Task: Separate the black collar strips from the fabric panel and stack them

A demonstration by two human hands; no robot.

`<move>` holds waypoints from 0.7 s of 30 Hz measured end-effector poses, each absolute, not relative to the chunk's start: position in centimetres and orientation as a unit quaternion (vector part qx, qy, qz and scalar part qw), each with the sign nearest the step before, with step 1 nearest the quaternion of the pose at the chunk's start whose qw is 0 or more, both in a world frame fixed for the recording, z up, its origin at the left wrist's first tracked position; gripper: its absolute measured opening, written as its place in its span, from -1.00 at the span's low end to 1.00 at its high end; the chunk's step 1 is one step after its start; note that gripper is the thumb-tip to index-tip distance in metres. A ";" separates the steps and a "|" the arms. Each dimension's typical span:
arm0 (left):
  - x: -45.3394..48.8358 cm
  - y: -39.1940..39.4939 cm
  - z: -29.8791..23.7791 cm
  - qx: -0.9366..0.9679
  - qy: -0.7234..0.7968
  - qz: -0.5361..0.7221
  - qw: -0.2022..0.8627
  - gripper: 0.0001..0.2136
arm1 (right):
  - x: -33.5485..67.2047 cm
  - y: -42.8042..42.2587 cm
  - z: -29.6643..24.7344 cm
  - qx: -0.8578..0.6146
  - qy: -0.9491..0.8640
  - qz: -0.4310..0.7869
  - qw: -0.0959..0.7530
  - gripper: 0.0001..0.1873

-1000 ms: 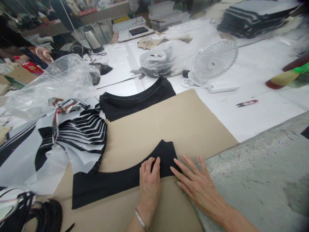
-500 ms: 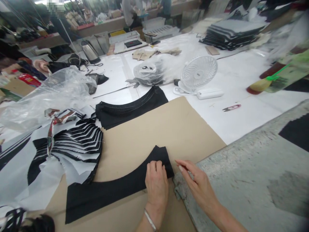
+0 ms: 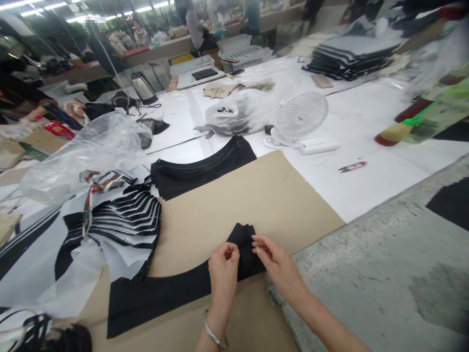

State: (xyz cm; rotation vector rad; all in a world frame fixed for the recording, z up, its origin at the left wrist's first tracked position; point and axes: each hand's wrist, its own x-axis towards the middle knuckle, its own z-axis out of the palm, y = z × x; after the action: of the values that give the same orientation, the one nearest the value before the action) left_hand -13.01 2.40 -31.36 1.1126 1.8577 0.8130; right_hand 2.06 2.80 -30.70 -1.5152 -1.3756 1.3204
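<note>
A curved black fabric piece (image 3: pixel 157 298) lies across brown card (image 3: pixel 234 195) in front of me, its right end creased and lifted slightly. My left hand (image 3: pixel 223 269) pinches the cloth near that end, thumb against curled fingers. At the right edge of the same piece is my right hand (image 3: pixel 276 261), its thumb and fingertips close together on the cloth. The hold of the right fingertips is partly hidden. Beyond the card sits a stack of curved black pieces (image 3: pixel 205 164). To the left lies a tied, fanned bundle of black and white pieces (image 3: pixel 124 215).
A white fan (image 3: pixel 301 117) and red-handled thread snips (image 3: pixel 352 166) lie on the white table. Plastic bags (image 3: pixel 88 146) are at left, drink cups (image 3: pixel 399 127) at right. A large fabric stack (image 3: pixel 351 51) stands at the back. A grey worn surface (image 3: pixel 366 274) borders the card.
My left hand has shifted left and now pinches the cloth instead of lying on it. My right hand has moved left onto the edge, and the cloth's end has creased. The view tilted slightly upward.
</note>
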 end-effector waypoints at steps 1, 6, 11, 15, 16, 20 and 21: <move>-13.1 2.3 -31.6 0.434 0.728 0.332 0.414 -0.86 | 1.7 3.0 -30.8 -0.586 -0.535 0.503 0.342 -0.57; -13.5 1.9 -31.3 0.441 0.712 0.359 0.411 -0.85 | 0.3 4.0 -30.2 -0.593 -0.575 0.462 0.323 -0.57; -13.9 0.9 -29.4 0.473 0.707 0.375 0.369 -0.82 | -1.5 5.0 -29.6 -0.573 -0.643 0.420 0.287 -0.68; -13.2 -2.7 -28.6 0.533 0.699 0.410 0.245 -0.81 | -2.8 5.4 -29.6 -0.564 -0.650 0.418 0.293 -0.61; -12.8 -3.9 -28.8 0.572 0.675 0.403 0.233 -0.77 | -3.1 5.4 -29.3 -0.560 -0.652 0.419 0.295 -0.63; -11.5 -7.4 -31.4 0.662 0.648 0.307 0.220 -0.56 | -4.6 4.8 -26.4 -0.511 -0.703 0.406 0.283 -0.77; -11.5 -7.6 -32.4 0.653 0.673 0.283 0.201 -0.56 | -5.2 4.5 -25.5 -0.494 -0.723 0.398 0.273 -0.80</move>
State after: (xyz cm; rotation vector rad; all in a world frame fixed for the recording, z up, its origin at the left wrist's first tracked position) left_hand -11.48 -7.65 -32.38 1.8246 1.8810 0.7911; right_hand -5.19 4.51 -25.47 -1.3295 -1.9469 1.0697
